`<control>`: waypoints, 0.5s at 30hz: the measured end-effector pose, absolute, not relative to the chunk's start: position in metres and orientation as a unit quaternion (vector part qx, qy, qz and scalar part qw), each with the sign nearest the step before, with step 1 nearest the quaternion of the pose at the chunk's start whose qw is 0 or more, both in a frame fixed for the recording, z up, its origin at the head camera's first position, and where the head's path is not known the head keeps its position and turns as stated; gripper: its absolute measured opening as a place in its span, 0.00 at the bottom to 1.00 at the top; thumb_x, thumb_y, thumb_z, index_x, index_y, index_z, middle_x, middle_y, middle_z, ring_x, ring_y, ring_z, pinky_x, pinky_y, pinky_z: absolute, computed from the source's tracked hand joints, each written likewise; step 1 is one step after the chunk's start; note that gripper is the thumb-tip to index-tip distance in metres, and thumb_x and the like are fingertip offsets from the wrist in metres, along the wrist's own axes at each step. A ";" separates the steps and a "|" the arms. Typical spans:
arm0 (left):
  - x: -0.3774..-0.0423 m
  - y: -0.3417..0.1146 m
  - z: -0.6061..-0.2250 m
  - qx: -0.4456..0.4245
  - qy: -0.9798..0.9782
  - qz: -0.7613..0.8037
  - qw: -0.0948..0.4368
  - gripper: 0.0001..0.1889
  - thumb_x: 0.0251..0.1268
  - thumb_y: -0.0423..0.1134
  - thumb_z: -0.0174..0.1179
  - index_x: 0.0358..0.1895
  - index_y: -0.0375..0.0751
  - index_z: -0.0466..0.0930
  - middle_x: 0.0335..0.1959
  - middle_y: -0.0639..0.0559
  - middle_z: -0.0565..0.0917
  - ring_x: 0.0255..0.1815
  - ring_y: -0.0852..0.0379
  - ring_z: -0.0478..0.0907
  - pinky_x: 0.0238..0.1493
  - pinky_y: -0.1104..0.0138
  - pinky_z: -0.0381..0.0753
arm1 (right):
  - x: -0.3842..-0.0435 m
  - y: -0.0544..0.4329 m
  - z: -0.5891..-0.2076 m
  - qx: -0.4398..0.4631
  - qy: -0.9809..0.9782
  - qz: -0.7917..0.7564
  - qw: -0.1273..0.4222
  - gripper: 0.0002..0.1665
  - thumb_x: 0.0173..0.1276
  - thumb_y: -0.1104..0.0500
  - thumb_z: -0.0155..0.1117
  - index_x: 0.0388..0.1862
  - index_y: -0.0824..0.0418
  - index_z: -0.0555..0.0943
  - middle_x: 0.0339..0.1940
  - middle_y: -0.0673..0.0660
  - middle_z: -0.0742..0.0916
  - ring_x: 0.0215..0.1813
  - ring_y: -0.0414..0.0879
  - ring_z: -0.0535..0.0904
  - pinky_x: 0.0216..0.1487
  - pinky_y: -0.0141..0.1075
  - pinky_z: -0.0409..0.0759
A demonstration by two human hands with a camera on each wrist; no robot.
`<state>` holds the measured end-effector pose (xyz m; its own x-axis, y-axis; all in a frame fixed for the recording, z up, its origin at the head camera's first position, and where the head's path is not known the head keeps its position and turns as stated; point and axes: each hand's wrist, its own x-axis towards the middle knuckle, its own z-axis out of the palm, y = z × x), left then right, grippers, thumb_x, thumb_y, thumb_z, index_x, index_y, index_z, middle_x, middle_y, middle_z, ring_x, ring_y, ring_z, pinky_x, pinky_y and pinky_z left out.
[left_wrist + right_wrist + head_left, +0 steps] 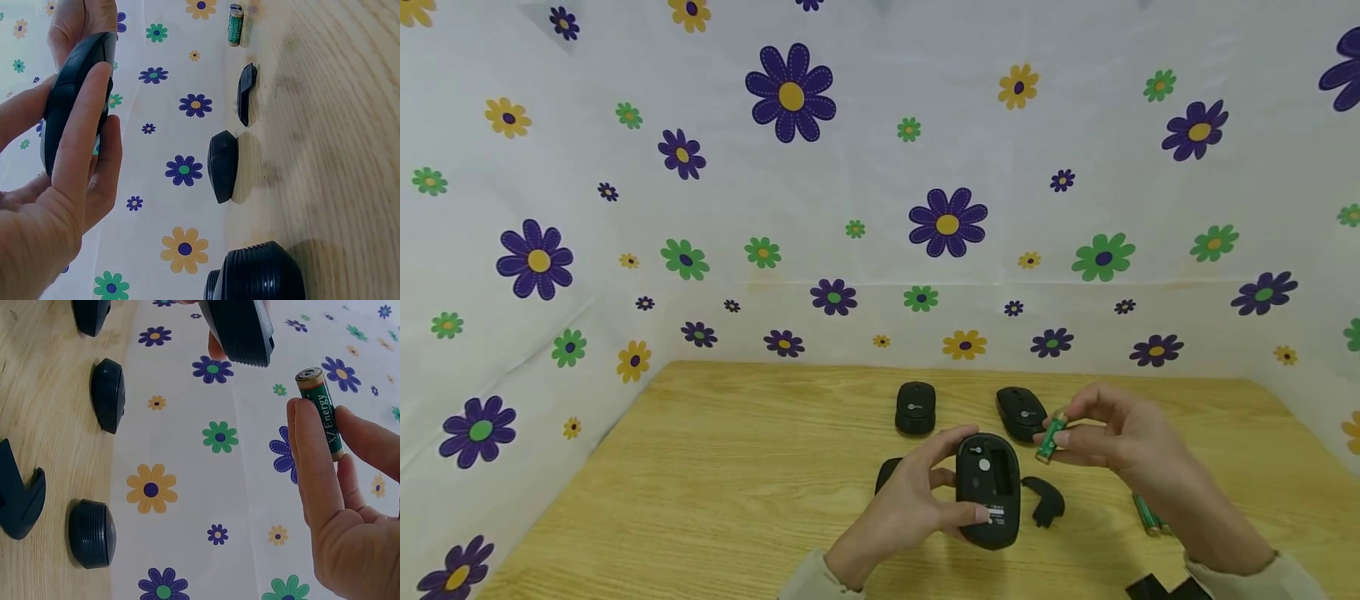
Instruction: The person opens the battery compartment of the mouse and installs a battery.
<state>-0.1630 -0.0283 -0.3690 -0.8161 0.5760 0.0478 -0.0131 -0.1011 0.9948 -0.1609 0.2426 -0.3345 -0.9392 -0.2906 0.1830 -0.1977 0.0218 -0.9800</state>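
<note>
My left hand (913, 500) grips a black computer mouse (981, 487) above the table, its underside turned up toward me. A long battery slot (1002, 472) in that underside lies uncovered, with no battery showing in it. To the right, my right hand (1123, 437) pinches a green battery (1051, 437) between thumb and fingertips. In the right wrist view the battery (325, 415) is held apart from the mouse (240, 328), gold end up. A curved black battery cover (1048, 504) lies on the wood just right of the held mouse.
Two black mice stand farther back, one in the middle (916, 408) and one (1019, 412) behind the battery. Another mouse (887, 472) is partly hidden by my left hand. Green batteries (1147, 515) lie under my right wrist. Black pieces (1165, 589) sit at the bottom edge. A flowered cloth (865, 183) encloses the table.
</note>
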 end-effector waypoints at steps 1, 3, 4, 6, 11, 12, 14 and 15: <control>-0.163 -0.028 -0.369 0.220 0.637 0.709 0.208 0.41 0.54 0.15 0.66 0.72 0.48 0.71 0.68 0.47 0.72 0.46 0.51 0.82 0.31 0.57 0.90 | -0.161 0.242 -0.334 -0.172 0.714 -0.678 0.035 0.07 0.70 0.76 0.60 0.43 0.71 0.74 0.43 0.59 0.87 0.46 0.51 0.89 0.48 0.44 0.88; -0.163 -0.029 -0.369 0.220 0.638 0.708 0.208 0.41 0.54 0.16 0.66 0.72 0.48 0.71 0.68 0.47 0.72 0.46 0.51 0.82 0.31 0.57 0.90 | -0.160 0.239 -0.333 -0.161 0.719 -0.675 0.037 0.07 0.70 0.75 0.61 0.43 0.71 0.74 0.44 0.59 0.87 0.46 0.51 0.88 0.48 0.44 0.88; -0.163 -0.029 -0.369 0.220 0.638 0.709 0.208 0.41 0.54 0.16 0.66 0.72 0.48 0.71 0.68 0.47 0.72 0.46 0.51 0.82 0.31 0.57 0.90 | -0.160 0.238 -0.332 -0.157 0.722 -0.672 0.037 0.07 0.71 0.75 0.61 0.44 0.72 0.74 0.44 0.59 0.87 0.46 0.52 0.88 0.49 0.44 0.88; -0.162 -0.029 -0.369 0.221 0.637 0.709 0.208 0.41 0.54 0.16 0.66 0.73 0.48 0.70 0.68 0.47 0.71 0.47 0.51 0.82 0.31 0.57 0.90 | -0.160 0.236 -0.331 -0.154 0.730 -0.665 0.034 0.07 0.71 0.74 0.62 0.44 0.73 0.74 0.44 0.59 0.87 0.46 0.52 0.88 0.48 0.44 0.88; -0.162 -0.029 -0.368 0.220 0.636 0.709 0.210 0.41 0.55 0.16 0.65 0.73 0.48 0.70 0.69 0.47 0.71 0.47 0.51 0.82 0.32 0.57 0.90 | -0.159 0.230 -0.331 -0.174 0.730 -0.660 0.029 0.05 0.71 0.74 0.61 0.43 0.74 0.74 0.44 0.59 0.87 0.46 0.52 0.88 0.48 0.45 0.88; -0.162 -0.029 -0.368 0.218 0.637 0.709 0.210 0.41 0.55 0.16 0.66 0.73 0.48 0.70 0.69 0.47 0.71 0.47 0.51 0.82 0.32 0.57 0.90 | -0.159 0.229 -0.331 -0.180 0.729 -0.660 0.029 0.05 0.72 0.74 0.60 0.43 0.74 0.74 0.44 0.59 0.87 0.46 0.52 0.88 0.47 0.45 0.88; -0.162 -0.029 -0.368 0.216 0.638 0.709 0.210 0.41 0.55 0.16 0.66 0.73 0.48 0.70 0.69 0.47 0.71 0.47 0.51 0.82 0.32 0.57 0.90 | -0.160 0.228 -0.332 -0.193 0.725 -0.661 0.028 0.04 0.72 0.74 0.59 0.42 0.76 0.73 0.44 0.59 0.86 0.45 0.51 0.88 0.47 0.45 0.88; -0.162 -0.029 -0.368 0.216 0.638 0.709 0.209 0.41 0.55 0.16 0.66 0.72 0.48 0.70 0.69 0.47 0.71 0.47 0.51 0.82 0.31 0.57 0.90 | -0.160 0.227 -0.332 -0.196 0.724 -0.661 0.027 0.04 0.72 0.75 0.59 0.42 0.76 0.73 0.44 0.59 0.86 0.45 0.51 0.88 0.47 0.45 0.88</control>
